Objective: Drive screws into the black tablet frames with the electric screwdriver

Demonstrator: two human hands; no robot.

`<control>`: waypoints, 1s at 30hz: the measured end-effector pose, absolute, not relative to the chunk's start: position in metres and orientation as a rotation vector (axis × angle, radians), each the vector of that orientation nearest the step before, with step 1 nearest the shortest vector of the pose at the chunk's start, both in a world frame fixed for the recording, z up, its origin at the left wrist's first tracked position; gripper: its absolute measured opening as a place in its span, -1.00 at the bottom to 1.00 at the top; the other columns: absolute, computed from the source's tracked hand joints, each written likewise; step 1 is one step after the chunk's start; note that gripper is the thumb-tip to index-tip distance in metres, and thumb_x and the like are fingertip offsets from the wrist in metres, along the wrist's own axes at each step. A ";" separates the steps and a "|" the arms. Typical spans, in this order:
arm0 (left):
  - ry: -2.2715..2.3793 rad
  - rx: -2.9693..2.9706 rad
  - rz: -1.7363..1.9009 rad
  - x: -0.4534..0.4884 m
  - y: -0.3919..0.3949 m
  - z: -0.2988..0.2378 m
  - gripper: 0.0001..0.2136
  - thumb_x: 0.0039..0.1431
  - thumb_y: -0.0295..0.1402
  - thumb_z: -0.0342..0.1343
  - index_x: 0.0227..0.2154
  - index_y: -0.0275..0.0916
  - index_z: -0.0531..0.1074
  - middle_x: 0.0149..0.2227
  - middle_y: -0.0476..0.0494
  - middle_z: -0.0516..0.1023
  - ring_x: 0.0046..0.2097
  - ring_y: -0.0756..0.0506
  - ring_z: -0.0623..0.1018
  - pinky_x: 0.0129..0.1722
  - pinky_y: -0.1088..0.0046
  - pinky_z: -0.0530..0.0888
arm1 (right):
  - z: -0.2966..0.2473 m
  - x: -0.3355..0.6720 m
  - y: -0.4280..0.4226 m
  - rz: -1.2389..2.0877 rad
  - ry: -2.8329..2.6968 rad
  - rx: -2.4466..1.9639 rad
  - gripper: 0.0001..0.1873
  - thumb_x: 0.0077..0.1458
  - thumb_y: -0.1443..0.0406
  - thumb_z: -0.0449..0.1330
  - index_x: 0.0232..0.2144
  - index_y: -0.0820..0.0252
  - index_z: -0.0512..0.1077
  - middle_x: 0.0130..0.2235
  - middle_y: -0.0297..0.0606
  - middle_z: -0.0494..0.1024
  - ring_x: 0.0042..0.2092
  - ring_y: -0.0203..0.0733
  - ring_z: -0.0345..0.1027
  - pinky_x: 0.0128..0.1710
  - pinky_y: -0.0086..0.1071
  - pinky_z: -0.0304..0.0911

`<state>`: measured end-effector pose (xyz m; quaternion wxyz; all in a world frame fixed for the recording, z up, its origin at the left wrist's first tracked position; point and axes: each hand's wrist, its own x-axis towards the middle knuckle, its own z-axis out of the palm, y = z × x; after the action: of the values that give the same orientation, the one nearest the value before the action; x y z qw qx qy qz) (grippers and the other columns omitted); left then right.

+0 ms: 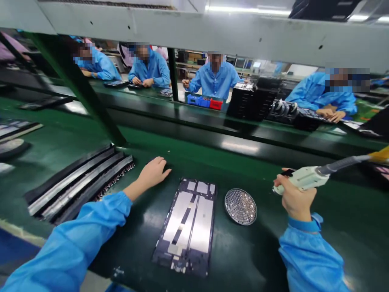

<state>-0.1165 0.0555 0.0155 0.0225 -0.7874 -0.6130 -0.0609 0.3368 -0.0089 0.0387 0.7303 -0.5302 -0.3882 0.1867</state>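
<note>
Hold the electric screwdriver (306, 178), gripped in the right hand (296, 200), square to the opened tablet (188, 227) lying near centre, left of the perforated tray (232, 209), and steady it with the loosely spread, seemingly empty left hand (154, 171).

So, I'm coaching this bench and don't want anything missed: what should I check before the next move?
1. Pale hand tool in the right hand: ok, gripped.
2. Opened device flat on the green table, insides up: ok.
3. Round perforated dish beside the device: ok, small shiny bits on it.
4. Left hand steadying the device: not ok, it is apart, to the left of the far end.
5. Tool over the device: not ok, it is right of the dish.
6. Tool's bit fitted: cannot tell, too small.
</note>
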 end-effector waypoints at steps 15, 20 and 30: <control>-1.874 -2.385 0.029 -0.129 0.073 0.005 -0.72 0.41 -0.22 -0.20 -0.25 -0.23 0.35 -0.02 -0.35 0.52 0.05 -0.29 0.50 -0.28 0.39 0.40 | 0.031 0.341 -0.006 0.382 -0.885 -1.225 -0.72 -0.15 0.28 0.40 -0.32 0.25 0.54 -0.55 -0.37 0.44 -0.57 -0.24 0.33 -0.60 -0.41 0.27; -1.856 -2.438 -0.113 -0.132 0.075 0.006 -0.74 0.32 -0.17 -0.13 -0.34 -0.20 0.34 -0.12 -0.33 0.55 -0.02 -0.29 0.52 -0.31 0.38 0.40 | 0.028 0.343 -0.005 0.376 -0.904 -1.244 -0.74 -0.13 0.26 0.38 -0.32 0.25 0.53 -0.55 -0.37 0.44 -0.56 -0.24 0.34 -0.58 -0.39 0.28; -2.249 -2.303 -1.032 -0.107 0.081 0.040 -0.64 0.09 0.00 -0.01 -0.37 -0.20 0.46 -0.14 -0.31 0.63 -0.03 -0.34 0.59 0.00 0.07 0.53 | 0.031 0.345 -0.004 0.330 -0.929 -1.213 -0.78 -0.12 0.28 0.36 -0.35 0.21 0.52 -0.57 -0.40 0.43 -0.56 -0.25 0.32 -0.58 -0.37 0.28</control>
<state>-0.1074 0.0808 0.0403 -0.1193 -0.6765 -0.6606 -0.3030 0.3454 -0.0041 0.0313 0.7098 -0.5465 -0.4188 0.1486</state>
